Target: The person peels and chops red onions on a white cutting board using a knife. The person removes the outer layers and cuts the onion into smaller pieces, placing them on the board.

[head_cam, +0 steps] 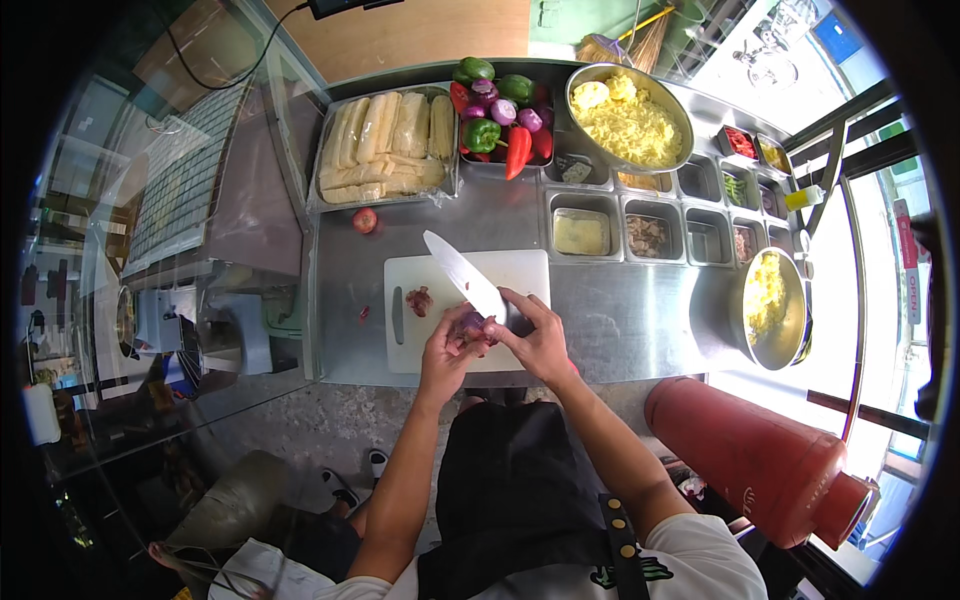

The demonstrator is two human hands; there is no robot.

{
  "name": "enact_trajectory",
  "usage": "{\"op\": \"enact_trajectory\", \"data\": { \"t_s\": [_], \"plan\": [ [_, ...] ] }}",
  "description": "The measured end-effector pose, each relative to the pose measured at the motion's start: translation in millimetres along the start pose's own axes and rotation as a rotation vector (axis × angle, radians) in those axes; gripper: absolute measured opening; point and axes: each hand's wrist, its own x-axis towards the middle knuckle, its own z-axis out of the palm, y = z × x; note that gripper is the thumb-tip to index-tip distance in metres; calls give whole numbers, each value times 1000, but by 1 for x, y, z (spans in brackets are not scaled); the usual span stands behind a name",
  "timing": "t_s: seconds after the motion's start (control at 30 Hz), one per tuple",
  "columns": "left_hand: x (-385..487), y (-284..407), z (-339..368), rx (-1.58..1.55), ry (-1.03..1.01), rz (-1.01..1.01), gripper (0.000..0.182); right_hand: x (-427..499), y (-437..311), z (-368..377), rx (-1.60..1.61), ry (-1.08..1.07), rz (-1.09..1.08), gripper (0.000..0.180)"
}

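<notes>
My left hand [454, 341] holds a purple onion [472, 324] over a white cutting board [517, 266]. In my right hand [538, 334] is a chef's knife [466, 277], its blade pointing up and left across the board; the thumb of that hand touches the onion, whose skin is partly loose. Reddish onion peel [419, 301] lies on the board beside the handle slot. A smaller scrap of peel [364, 313] is on the steel counter to the left. The fingers hide much of the onion and the knife's handle.
Behind the board stand a tray of wrapped pale food [386, 184], a tray of onions and peppers [504, 159], and a bowl of yellow shreds [630, 124]. Steel pans [621, 259] and a second bowl [791, 337] are to the right. A red gas cylinder [750, 457] lies below the counter's edge. Another person's feet [360, 476] show lower left.
</notes>
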Motion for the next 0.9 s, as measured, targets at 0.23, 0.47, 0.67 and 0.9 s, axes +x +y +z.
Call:
{"op": "enact_trajectory", "data": {
  "t_s": [0.23,0.47,0.67,0.9],
  "plan": [
    [-1,3,1,359,106,84,68,0,-1,4,-42,48,-63,56],
    [5,-26,-7,590,265,183,50,-29,-39,22,-224,36,-168,65],
    [3,-19,-10,-7,278,-91,59,-2,29,20,-413,107,78,86],
    [-2,-24,-27,-91,203,-132,54,-3,34,14,-354,-8,67,78]
  ]
}}
